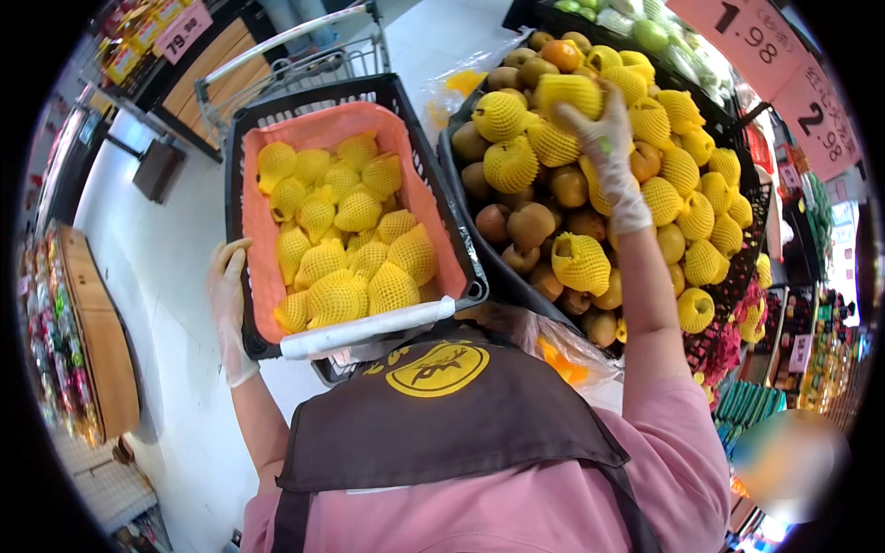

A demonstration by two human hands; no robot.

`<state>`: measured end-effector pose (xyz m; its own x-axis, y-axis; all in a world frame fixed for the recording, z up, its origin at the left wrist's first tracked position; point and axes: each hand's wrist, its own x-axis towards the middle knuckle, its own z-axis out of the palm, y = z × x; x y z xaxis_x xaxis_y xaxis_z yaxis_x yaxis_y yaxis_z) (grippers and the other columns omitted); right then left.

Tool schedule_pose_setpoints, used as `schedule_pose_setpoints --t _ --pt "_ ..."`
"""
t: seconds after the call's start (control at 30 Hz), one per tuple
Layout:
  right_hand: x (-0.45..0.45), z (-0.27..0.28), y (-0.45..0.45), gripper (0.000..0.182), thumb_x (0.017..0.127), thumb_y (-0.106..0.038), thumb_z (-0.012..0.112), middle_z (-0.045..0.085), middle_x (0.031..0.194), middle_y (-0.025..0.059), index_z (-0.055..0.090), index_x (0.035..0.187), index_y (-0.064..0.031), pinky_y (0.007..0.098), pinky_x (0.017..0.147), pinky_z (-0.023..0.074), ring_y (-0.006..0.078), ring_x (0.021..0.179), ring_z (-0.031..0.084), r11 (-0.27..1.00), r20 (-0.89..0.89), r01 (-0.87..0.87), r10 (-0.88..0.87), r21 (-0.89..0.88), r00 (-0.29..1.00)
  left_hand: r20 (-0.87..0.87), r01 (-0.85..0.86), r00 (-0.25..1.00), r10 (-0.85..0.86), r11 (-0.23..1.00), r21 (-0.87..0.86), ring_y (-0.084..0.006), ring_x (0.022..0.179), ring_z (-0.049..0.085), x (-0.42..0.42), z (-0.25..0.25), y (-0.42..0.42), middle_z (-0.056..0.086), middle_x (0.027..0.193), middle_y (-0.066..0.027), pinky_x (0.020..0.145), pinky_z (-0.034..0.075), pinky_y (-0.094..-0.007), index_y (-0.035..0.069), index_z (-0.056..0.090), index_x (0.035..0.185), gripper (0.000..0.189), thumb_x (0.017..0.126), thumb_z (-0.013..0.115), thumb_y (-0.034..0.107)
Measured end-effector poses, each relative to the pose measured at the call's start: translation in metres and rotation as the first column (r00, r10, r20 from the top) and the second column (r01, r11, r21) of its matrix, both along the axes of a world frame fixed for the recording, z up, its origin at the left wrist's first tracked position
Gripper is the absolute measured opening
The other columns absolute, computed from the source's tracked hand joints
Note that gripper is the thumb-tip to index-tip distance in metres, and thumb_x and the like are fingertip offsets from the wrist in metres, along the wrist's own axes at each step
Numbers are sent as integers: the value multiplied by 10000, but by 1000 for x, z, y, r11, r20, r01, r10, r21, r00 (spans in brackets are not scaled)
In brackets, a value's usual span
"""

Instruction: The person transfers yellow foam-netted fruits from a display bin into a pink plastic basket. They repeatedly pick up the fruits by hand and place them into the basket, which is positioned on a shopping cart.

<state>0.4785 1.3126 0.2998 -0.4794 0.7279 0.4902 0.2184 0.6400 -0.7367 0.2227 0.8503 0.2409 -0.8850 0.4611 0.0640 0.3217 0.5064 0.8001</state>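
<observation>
My right hand (601,128), in a translucent glove, grips a round fruit in a yellow foam net (570,95) above the heaped display. Under it lie more netted fruits (510,164) beside bare brown kiwifruit (531,225) and a few orange fruits (646,160). My left hand (228,290), gloved too, rests its fingers against the left rim of a black plastic crate (238,173). Inside that crate sits a salmon-pink liner tray (318,124) holding many yellow-netted fruits (359,211). What the nets on these fruits cover is mostly hidden.
A metal shopping cart (290,59) stands behind the crate. Clear plastic bags with yellow-orange pieces (563,359) lie by the display's near edge. Pink price signs (781,83) hang at upper right. Wooden shelving with packaged goods (97,332) stands at left, and a person's legs (301,24) show at the top.
</observation>
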Motion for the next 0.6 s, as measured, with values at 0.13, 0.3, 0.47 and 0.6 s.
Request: schedule_pose_setpoints --t 0.13,0.3,0.47,0.6 --pt "10 -33 88 834 774 -629 583 531 1202 204 335 1412 -151 533 907 356 352 1119 521 806 556 257 -562 533 612 -4 4 1000 -3 999 53 -199 971 545 -6 -6 -3 578 998 -70 883 404 -278 41 673 992 225 886 517 163" --pt "21 -47 150 805 818 -600 546 545 1211 224 306 1420 -122 555 924 369 362 1141 516 819 626 153 -530 553 572 177 -113 980 89 985 128 -215 905 565 1 -8 5 586 956 -76 811 426 -293 47 682 998 268 873 526 225" --pt "-75 -20 -13 472 825 -345 657 612 983 158 544 1200 -81 418 785 474 325 929 591 749 396 -254 -12 612 918 -129 -90 988 88 996 -9 -272 1002 563 6 -16 -11 589 1063 -127 890 416 -329 71 690 982 244 853 538 213" --pt "-141 -49 -167 537 817 -323 679 587 1210 153 559 1247 -24 332 930 444 245 1113 563 547 479 -701 816 -458 324 -68 -86 994 87 996 19 -251 1027 536 6 -10 -7 563 1092 -121 922 386 -312 54 685 995 253 869 521 200"
